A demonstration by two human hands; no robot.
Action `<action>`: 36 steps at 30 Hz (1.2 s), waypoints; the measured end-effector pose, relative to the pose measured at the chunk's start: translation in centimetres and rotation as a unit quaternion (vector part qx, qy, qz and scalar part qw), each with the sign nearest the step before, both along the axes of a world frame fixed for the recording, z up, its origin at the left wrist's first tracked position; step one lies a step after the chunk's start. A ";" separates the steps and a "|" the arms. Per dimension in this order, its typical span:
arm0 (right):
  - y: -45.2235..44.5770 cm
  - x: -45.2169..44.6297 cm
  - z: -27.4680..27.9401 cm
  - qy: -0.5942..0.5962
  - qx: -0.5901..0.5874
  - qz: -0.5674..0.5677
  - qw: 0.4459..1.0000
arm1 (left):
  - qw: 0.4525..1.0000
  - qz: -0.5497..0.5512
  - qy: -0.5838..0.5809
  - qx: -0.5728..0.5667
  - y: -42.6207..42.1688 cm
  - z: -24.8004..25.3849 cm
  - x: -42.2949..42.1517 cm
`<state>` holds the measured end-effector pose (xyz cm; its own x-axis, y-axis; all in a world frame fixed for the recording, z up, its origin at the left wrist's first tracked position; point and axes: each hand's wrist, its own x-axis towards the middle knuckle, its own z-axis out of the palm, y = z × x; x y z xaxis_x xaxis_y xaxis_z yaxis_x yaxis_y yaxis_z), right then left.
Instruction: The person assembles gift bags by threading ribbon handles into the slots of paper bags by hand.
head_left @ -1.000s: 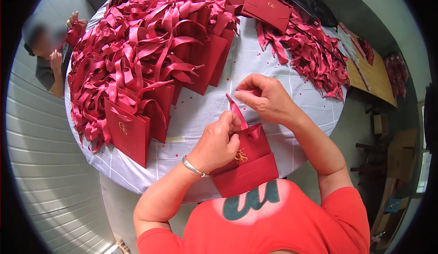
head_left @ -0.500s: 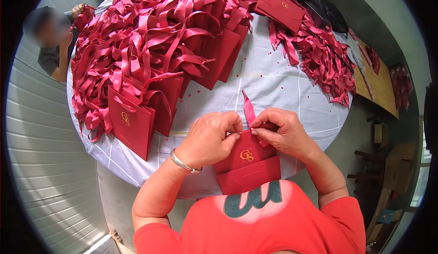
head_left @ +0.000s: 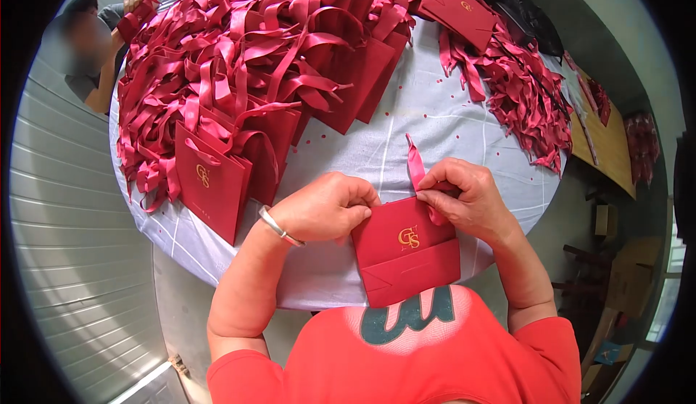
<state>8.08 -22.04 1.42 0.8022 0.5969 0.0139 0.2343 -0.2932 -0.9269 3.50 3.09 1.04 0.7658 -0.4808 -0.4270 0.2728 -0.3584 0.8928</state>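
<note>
A flat, folded dark red paper gift bag (head_left: 391, 273) with gold lettering lies in front of me at the table's near edge. At its upper left corner is my left hand (head_left: 335, 204), closed with the fingertips pinching the bag's edge. My right hand (head_left: 464, 195) is closed at the top edge, thumb and finger pinching a pink-red ribbon (head_left: 415, 163). One ribbon end points up and away from the bag, and another part hangs below the right fingers. The exact spot where the ribbon meets the bag is hidden by those fingers.
A big heap of ribboned red bags (head_left: 239, 63) covers the table's left and back. A pile of loose ribbons (head_left: 525, 106) lies at right, below stacked flat bags (head_left: 460, 9) and a black bag (head_left: 525, 19). Another person (head_left: 94, 48) holds something red at far left. Red dots speckle the tablecloth (head_left: 348, 165).
My left hand has moved left, away from my right hand, along the top of the gift bag. The bag and my right hand have shifted slightly right, and more of the bag's front shows.
</note>
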 end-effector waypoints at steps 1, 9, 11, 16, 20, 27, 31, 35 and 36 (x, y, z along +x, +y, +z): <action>0.1 -0.1 0.1 -0.035 -0.006 -0.008 0.999 | 1.000 0.003 0.001 -0.001 0.0 0.0 0.1; 1.0 -1.9 1.0 -0.339 0.026 0.057 0.939 | 0.998 -0.015 0.056 -0.028 -0.2 0.2 0.2; 1.7 -2.8 0.1 -0.358 0.020 0.053 0.932 | 0.996 -0.007 0.074 -0.051 -0.2 -0.1 0.1; 1.7 -3.2 -1.4 -0.447 -0.037 0.061 0.892 | 0.986 0.016 0.119 -0.112 0.0 -0.1 0.0; 1.5 -3.5 -1.3 -0.439 -0.033 0.059 0.896 | 0.987 0.012 0.133 -0.093 -0.2 0.0 0.2; 1.9 -3.6 -0.8 -0.431 -0.027 0.053 0.901 | 0.982 0.027 0.153 -0.104 -0.3 0.4 0.1; 2.2 -3.7 -1.0 -0.432 -0.040 0.044 0.900 | 0.983 0.036 0.141 -0.113 -0.4 0.3 -0.1; 2.4 -3.8 -1.1 -0.422 -0.048 0.036 0.905 | 0.987 0.035 0.120 -0.102 -0.6 0.4 -0.2; 2.5 -3.8 -1.1 -0.419 -0.047 0.037 0.906 | 0.988 0.033 0.117 -0.097 -0.6 0.4 -0.2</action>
